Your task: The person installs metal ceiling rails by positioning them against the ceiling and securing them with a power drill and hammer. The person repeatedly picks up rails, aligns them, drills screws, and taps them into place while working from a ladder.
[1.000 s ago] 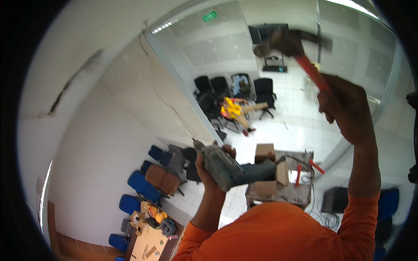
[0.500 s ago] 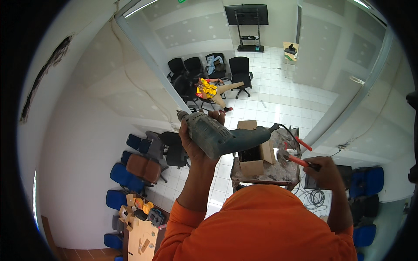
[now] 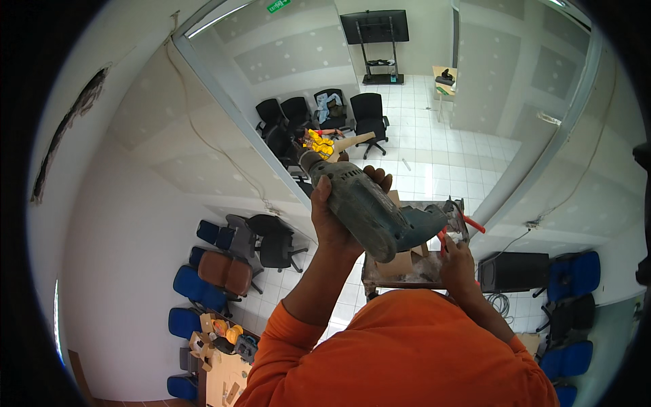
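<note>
My left hand (image 3: 332, 214) grips a dusty grey-green corded power drill (image 3: 366, 203) by its body, raised in front of me. The drill's chuck (image 3: 308, 159) points up and to the left, and its handle extends right over a worn work stand (image 3: 427, 268). Over the stand, my right hand (image 3: 459, 264) is closed, its fingers at a red tool handle (image 3: 443, 241); most of that tool is hidden. Another red handle (image 3: 475, 224) sticks out past the stand's right edge. The drill partly covers an open cardboard box (image 3: 395, 264) on the stand.
Office chairs (image 3: 274, 247) line the left wall. A table (image 3: 227, 373) with boxes and tools stands lower left. Beyond the opening, a person in a yellow vest (image 3: 319, 144) sits among black chairs. Right of the stand are a black panel (image 3: 513, 272) and coiled cable (image 3: 500, 305).
My right hand has moved left, from holding a red-handled tool right of the stand to over its top. The drill has shifted right and slightly down, still in my left hand.
</note>
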`<control>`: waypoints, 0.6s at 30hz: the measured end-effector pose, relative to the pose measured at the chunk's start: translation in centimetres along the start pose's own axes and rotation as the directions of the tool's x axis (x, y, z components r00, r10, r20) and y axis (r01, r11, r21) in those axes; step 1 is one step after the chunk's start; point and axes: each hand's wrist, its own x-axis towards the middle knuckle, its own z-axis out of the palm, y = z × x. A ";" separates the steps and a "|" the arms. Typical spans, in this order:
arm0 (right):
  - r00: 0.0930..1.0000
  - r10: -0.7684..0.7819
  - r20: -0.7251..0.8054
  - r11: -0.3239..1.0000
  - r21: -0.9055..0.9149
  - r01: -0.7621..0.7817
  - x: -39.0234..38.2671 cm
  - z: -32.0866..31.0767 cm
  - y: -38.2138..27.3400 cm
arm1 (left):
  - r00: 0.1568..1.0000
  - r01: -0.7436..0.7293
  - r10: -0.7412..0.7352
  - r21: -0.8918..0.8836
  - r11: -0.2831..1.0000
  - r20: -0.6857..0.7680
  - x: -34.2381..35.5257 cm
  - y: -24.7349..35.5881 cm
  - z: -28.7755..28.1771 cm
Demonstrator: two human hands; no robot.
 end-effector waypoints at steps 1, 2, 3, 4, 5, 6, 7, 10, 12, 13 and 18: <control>1.000 -0.005 0.009 1.000 -0.020 0.006 0.1 0.0 -0.1 | 1.000 -0.011 0.011 0.046 0.999 -0.006 0.1 -0.1 0.2; 1.000 -0.002 0.010 0.999 -0.044 0.002 0.2 -0.1 -0.1 | 1.000 0.002 -0.002 0.037 0.999 0.003 0.3 -0.2 0.3; 0.999 -0.027 0.025 0.998 -0.054 0.029 0.3 -0.2 -0.1 | 1.000 0.015 -0.015 0.026 1.000 0.004 0.5 -0.3 0.5; 0.998 -0.045 0.033 0.997 -0.068 0.047 0.4 -0.4 -0.1 | 1.000 0.028 -0.028 0.015 0.999 0.005 0.7 -0.4 0.5; 0.997 -0.066 0.050 0.995 -0.074 0.070 0.6 -0.5 0.0 | 0.998 0.061 -0.061 -0.012 0.998 0.011 0.9 -0.6 0.6; 0.997 -0.048 0.057 0.996 -0.067 0.052 0.7 -0.7 0.1 | 0.996 0.093 -0.092 -0.038 0.995 0.017 1.2 -0.7 0.6; 0.997 -0.033 0.075 0.998 -0.053 0.037 0.8 -0.9 0.3 | 0.991 0.129 -0.127 -0.066 0.989 0.032 1.4 -0.9 0.6; 0.995 -0.041 0.092 0.999 0.020 0.039 1.0 -0.9 0.5 | 0.981 0.190 -0.187 -0.061 0.980 0.052 2.2 -1.6 0.6; 0.993 -0.064 0.101 0.998 0.034 0.061 1.0 -1.0 0.3 | 0.984 0.176 -0.174 -0.067 0.982 0.030 2.7 -2.2 0.7; 0.991 -0.073 0.113 0.997 0.019 0.071 1.0 -1.1 0.1 | 0.986 0.166 -0.166 -0.065 0.984 0.001 2.9 -2.5 0.7; 0.913 -0.269 -0.306 0.938 0.131 0.320 1.6 -4.5 -1.5 | 0.987 0.147 -0.149 -0.032 0.989 -0.054 3.6 -3.6 0.9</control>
